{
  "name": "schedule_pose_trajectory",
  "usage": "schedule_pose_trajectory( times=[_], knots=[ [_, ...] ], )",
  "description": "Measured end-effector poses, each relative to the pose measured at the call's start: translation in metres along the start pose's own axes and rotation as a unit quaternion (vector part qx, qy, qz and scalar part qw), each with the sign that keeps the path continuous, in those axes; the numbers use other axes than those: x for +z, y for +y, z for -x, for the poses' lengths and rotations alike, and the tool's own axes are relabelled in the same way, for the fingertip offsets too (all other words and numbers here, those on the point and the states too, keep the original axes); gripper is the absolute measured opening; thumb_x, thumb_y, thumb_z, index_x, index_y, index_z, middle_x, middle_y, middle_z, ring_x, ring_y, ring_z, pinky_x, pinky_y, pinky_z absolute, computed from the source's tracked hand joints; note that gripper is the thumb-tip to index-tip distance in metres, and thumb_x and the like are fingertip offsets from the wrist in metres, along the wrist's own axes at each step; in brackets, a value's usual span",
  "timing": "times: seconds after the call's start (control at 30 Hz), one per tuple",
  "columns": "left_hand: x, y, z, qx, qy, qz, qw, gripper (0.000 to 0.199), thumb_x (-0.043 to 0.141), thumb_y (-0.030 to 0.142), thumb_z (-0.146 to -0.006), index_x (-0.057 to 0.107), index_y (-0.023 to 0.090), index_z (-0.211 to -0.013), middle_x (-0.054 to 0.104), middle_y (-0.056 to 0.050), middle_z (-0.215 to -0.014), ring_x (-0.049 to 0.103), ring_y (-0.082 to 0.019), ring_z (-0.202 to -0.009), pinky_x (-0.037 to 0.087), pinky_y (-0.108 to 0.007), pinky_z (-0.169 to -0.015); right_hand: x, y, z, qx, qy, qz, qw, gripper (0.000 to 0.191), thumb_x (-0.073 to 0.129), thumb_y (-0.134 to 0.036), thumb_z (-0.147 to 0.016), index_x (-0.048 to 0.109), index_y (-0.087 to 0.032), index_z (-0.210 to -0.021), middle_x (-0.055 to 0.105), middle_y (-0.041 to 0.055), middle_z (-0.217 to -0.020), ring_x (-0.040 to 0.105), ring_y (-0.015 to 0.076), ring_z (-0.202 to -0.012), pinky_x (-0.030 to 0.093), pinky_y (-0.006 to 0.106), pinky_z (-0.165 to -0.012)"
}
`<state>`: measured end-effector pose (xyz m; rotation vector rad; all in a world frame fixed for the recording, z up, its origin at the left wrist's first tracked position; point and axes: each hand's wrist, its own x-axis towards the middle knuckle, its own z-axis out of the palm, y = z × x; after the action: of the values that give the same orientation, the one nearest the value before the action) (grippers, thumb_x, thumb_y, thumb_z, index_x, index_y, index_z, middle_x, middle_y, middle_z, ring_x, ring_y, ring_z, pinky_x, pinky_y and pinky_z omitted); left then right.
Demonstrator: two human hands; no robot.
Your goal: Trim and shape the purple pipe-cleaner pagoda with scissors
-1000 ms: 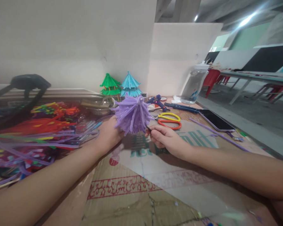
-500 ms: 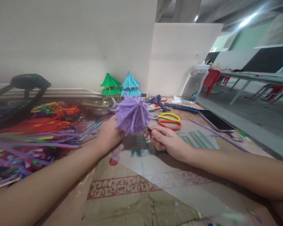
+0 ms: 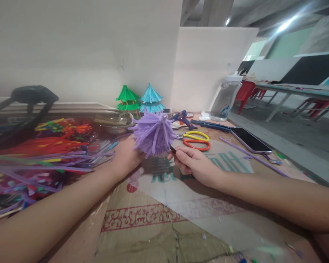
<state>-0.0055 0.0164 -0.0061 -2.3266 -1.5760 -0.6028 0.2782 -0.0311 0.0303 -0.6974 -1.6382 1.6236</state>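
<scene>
A purple cone of fuzzy pipe cleaners (image 3: 155, 133) is raised over the cardboard at the centre. My left hand (image 3: 128, 155) is behind its left side, with the fingers largely hidden by the purple strands; it appears to support the cone from there. To the right, my right hand (image 3: 190, 160) pinches a thin dark tool (image 3: 173, 149), whose tip touches the cone's lower right edge. Green (image 3: 128, 98) and light blue (image 3: 151, 98) tiered pieces of similar make stand behind, against the wall.
Scissors (image 3: 199, 141), a blue glue gun (image 3: 185, 119), a phone (image 3: 250, 140) and a water bottle (image 3: 226, 96) lie or stand at the right. Colourful pipe cleaners (image 3: 44, 146) are heaped at the left, near a metal bowl (image 3: 113, 126). A purple strip (image 3: 254, 157) lies right.
The dark tool in my right hand has tilted slightly and looks narrower at the cone's edge. Both hands and the cone are otherwise nearly where they were.
</scene>
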Motion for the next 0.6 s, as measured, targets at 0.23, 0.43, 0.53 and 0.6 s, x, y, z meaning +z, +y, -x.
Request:
schedule_pose_trajectory(
  times=[0.23,0.43,0.53,0.6],
  knots=[
    [0.0008,-0.0009,0.0006,0.009,-0.001,-0.004,1.0,0.037,0.064,0.034,-0.1,0.078,0.02,-0.131,0.076,-0.018,-0.137,0.075,-0.036,-0.118,0.064,-0.052,-0.108,-0.0013,0.002,0.0003,0.0,0.007,0.008,1.0,0.063,0.08,-0.079,-0.089,0.067,-0.019,-0.101,0.035,-0.0116,-0.064,0.024,0.0084,-0.053,0.017,0.028,-0.051],
    [0.002,0.0006,0.0011,0.013,0.017,0.008,1.0,0.033,0.063,0.031,-0.1,0.08,0.019,-0.126,0.078,-0.018,-0.132,0.074,-0.037,-0.123,0.061,-0.054,-0.115,0.0002,0.0003,0.0009,-0.001,0.009,-0.01,1.0,0.062,0.082,-0.079,-0.089,0.067,-0.019,-0.099,0.036,-0.0113,-0.064,0.024,0.0078,-0.054,0.017,0.026,-0.051],
    [0.0027,0.0007,0.0004,0.016,0.022,0.009,1.0,0.031,0.062,0.029,-0.1,0.081,0.018,-0.122,0.079,-0.018,-0.126,0.073,-0.036,-0.125,0.059,-0.054,-0.118,0.0006,-0.0001,0.0012,0.002,0.003,-0.016,1.0,0.061,0.081,-0.077,-0.091,0.067,-0.019,-0.1,0.036,-0.0113,-0.064,0.023,0.0079,-0.054,0.017,0.026,-0.051],
    [0.0032,0.0006,0.0002,0.014,0.026,0.009,1.0,0.03,0.062,0.029,-0.1,0.081,0.018,-0.121,0.079,-0.018,-0.124,0.073,-0.036,-0.126,0.059,-0.053,-0.119,0.0006,-0.0002,0.0012,0.002,0.004,-0.017,1.0,0.06,0.081,-0.077,-0.091,0.067,-0.019,-0.1,0.036,-0.0112,-0.064,0.022,0.008,-0.054,0.016,0.026,-0.051]
  ],
)
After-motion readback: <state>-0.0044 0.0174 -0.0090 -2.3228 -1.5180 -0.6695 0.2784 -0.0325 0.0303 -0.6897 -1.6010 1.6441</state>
